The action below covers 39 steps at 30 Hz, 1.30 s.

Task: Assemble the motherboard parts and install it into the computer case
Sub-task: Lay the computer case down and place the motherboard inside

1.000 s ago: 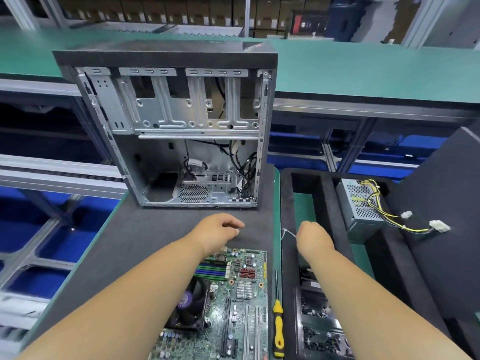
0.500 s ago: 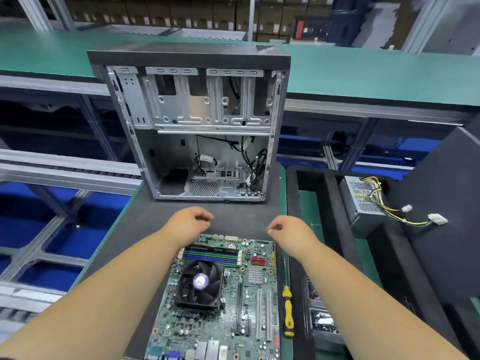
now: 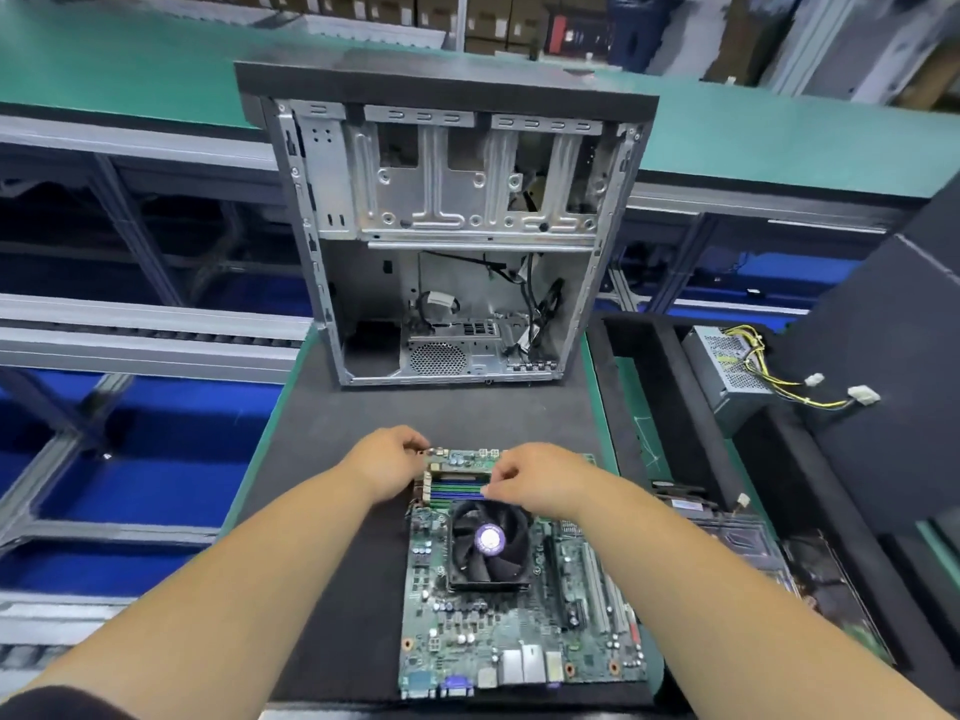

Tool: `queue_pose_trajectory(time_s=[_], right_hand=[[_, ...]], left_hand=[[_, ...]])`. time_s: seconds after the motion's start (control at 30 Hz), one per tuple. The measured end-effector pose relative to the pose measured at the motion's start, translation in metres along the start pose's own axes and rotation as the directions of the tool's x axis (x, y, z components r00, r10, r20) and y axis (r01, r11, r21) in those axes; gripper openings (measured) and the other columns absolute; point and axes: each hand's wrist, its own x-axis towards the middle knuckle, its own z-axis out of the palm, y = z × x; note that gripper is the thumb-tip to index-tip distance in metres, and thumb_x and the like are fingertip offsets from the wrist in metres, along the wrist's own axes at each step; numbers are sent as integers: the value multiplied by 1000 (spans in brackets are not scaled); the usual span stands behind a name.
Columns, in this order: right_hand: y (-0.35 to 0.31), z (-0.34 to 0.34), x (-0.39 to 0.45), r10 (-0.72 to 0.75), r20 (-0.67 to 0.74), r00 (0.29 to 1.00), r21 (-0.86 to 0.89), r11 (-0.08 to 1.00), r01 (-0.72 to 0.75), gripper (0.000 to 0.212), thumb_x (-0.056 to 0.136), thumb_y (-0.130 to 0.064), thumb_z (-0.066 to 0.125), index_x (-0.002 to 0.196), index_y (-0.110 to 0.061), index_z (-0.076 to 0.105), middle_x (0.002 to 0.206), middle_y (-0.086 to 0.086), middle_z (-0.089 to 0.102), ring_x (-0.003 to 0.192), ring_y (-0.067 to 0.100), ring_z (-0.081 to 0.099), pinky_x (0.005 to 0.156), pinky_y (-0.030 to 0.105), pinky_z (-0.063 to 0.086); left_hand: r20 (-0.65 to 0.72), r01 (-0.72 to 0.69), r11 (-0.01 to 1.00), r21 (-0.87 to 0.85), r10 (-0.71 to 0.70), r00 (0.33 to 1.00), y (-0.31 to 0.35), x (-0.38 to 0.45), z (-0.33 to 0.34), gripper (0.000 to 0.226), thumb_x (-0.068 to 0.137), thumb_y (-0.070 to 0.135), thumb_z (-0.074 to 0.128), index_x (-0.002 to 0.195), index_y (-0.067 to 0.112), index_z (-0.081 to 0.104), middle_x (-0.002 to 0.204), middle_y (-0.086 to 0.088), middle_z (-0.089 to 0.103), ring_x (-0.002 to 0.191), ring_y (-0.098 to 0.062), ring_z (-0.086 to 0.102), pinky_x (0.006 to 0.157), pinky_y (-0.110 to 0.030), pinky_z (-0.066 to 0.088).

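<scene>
- Leftmost, the left hand [image 3: 387, 462] curls its grip round the far left corner of the motherboard [image 3: 514, 605], pinching the board's edge.
- Flat on the dark counter [image 3: 332, 459] mat near its front edge lies the motherboard, cooler fan [image 3: 488, 543] on top.
- Over the memory slots [image 3: 457, 488], the right hand [image 3: 540, 478] has its fingertips bent onto them; whether its grip pinches anything, I cannot tell.
- Beyond, the open computer case [image 3: 447, 226] stands upright at the counter's far edge.
- Rightmost, a power supply [image 3: 732, 368] sits in a foam tray.

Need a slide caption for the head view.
Both hands at the motherboard's far edge, open case behind.
</scene>
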Motion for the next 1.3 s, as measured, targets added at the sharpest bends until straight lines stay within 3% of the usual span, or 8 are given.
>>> queue_pose_trajectory(time_s=[0.13, 0.33, 0.83, 1.0, 1.07, 1.17, 1.23, 1.3], right_hand=[[-14, 0, -10, 73, 82, 994, -14, 997, -72, 57, 74, -74, 65, 97, -22, 69, 89, -5, 67, 86, 16, 62, 74, 30, 46], [-29, 15, -24, -15, 239, 971, -331, 939, 96, 108, 54, -59, 88, 140, -27, 34, 137, 3, 42, 128, 26, 40, 106, 46, 41], [-53, 5, 2, -80, -9, 997, -541, 839, 63, 91, 66, -46, 83, 138, -18, 36, 127, 5, 47, 113, 29, 51, 80, 39, 49], [-43, 8, 12, -52, -12, 999, -419, 907, 42, 94, 65, -44, 84, 141, -21, 34, 132, 3, 47, 117, 28, 48, 89, 40, 49], [-33, 2, 12, -26, 6, 1000, -206, 978, 26, 93, 63, -54, 84, 140, -30, 37, 135, -3, 51, 116, 22, 51, 93, 36, 47], [-21, -14, 11, 100, -91, 991, 165, 983, -84, 73, 75, -67, 70, 136, -34, 48, 133, -7, 55, 108, 14, 56, 92, 30, 44], [-12, -23, 12, 220, -182, 958, 176, 966, -188, 63, 83, -69, 60, 131, -29, 53, 134, -2, 54, 109, 18, 58, 95, 34, 46], [-13, -24, 14, 329, -81, 941, 88, 943, -322, 84, 77, -80, 55, 138, -23, 49, 139, 3, 51, 115, 23, 58, 95, 35, 47]], left_hand=[[36, -35, 999, 11, 34, 999, -2, 3, -5, 31, 90, 27, 61, 120, 22, 64, 119, -1, 64, 104, -19, 58, 89, -25, 43], [72, -63, 997, 32, 61, 996, -1, 6, -5, 36, 92, 25, 58, 127, 16, 61, 130, -5, 59, 109, -21, 56, 90, -27, 42], [-30, -30, 926, -377, 20, 999, -22, 7, -34, 51, 94, 25, 60, 142, 16, 44, 137, -3, 52, 115, -17, 51, 89, -23, 33], [-65, -40, 923, -384, 16, 998, -32, 8, -40, 47, 93, 22, 61, 138, 20, 47, 126, 1, 55, 100, -10, 54, 82, -20, 36], [-144, -43, 912, -409, -18, 989, -35, 11, -44, 44, 91, 22, 62, 133, 21, 50, 120, 3, 56, 89, -6, 55, 70, -17, 38], [-297, -38, 893, -448, -109, 949, -42, 18, -55, 40, 89, 24, 65, 126, 18, 51, 119, -1, 56, 90, -14, 55, 75, -24, 39], [-338, -29, 886, -463, -146, 930, -45, 26, -62, 36, 88, 26, 65, 121, 17, 51, 116, -3, 57, 90, -16, 55, 76, -27, 39], [-344, -28, 886, -463, -150, 927, -46, 34, -66, 32, 88, 25, 66, 115, 18, 52, 112, -2, 58, 83, -12, 55, 70, -25, 38]])
